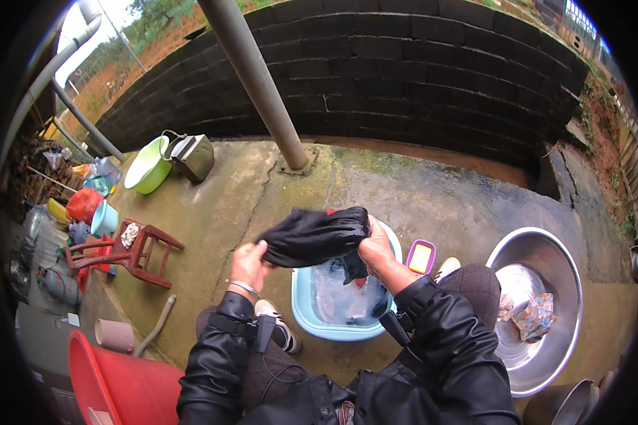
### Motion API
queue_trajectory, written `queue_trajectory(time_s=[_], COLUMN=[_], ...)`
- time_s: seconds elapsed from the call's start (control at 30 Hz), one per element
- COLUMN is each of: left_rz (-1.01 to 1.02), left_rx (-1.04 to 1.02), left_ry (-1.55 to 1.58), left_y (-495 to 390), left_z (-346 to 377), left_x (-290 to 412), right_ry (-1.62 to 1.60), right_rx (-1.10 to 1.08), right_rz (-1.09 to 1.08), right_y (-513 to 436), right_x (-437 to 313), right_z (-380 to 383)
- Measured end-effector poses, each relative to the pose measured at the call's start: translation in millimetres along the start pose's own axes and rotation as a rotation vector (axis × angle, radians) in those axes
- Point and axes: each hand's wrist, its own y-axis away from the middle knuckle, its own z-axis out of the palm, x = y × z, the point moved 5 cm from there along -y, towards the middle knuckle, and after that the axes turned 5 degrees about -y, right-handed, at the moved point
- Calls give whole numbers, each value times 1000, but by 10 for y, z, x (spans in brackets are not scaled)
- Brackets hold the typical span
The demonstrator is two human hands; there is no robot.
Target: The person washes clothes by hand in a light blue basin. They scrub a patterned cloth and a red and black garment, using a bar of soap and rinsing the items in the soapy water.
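A wet-looking black cloth [313,237] is stretched above a light-blue plastic basin [319,332]. My left hand [249,265] grips its left end between thumb and fingers. Its bunched right end is in my right hand [376,247]. The basin stands on the concrete between my feet and holds cloudy water [332,297] with pale and dark items in it; part of it is hidden by the cloth and my right arm. Just right of the basin is a purple dish [432,258] with a yellow bar of soap [420,258].
At right stands a large metal basin [573,297] holding a patterned cloth [535,317]. Lower left is a red tub [133,380]. A wooden chair [143,252], a green basin [148,170] and a grey post [260,85] stand further off, before a block wall [399,74].
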Motion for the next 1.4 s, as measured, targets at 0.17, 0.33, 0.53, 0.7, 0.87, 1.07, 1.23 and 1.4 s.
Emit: queue_trajectory(time_s=[0.17,0.33,0.53,0.7,0.87,1.07,1.23,1.4], left_rz=[-596,-679,-543,-360,-359,-418,-476,-601], left_rx=[-161,-743,-655,-535,-628,-684,-857,-682], left_ry=[262,644,801,820,1109,1319,1083,684], left_y=[64,261,224,162,160,369,616,588], left_z=[292,791,840,822,886,981,1082,1076], left_x=[-825,-970,-1135,-1105,-788,-528,-509,-674], right_ry=[538,877,785,698,332,-381,-719,-318], right_rx=[-153,-644,-752,-742,-414,35,-213,-187], right_rz=[-122,-556,-643,-508,-110,766,638,534], right_y=[122,566,897,817,490,437,226,13], right_x=[-72,-188,-243,-304,-236,497,316,128], right_z=[159,528,740,721,360,67,250,114])
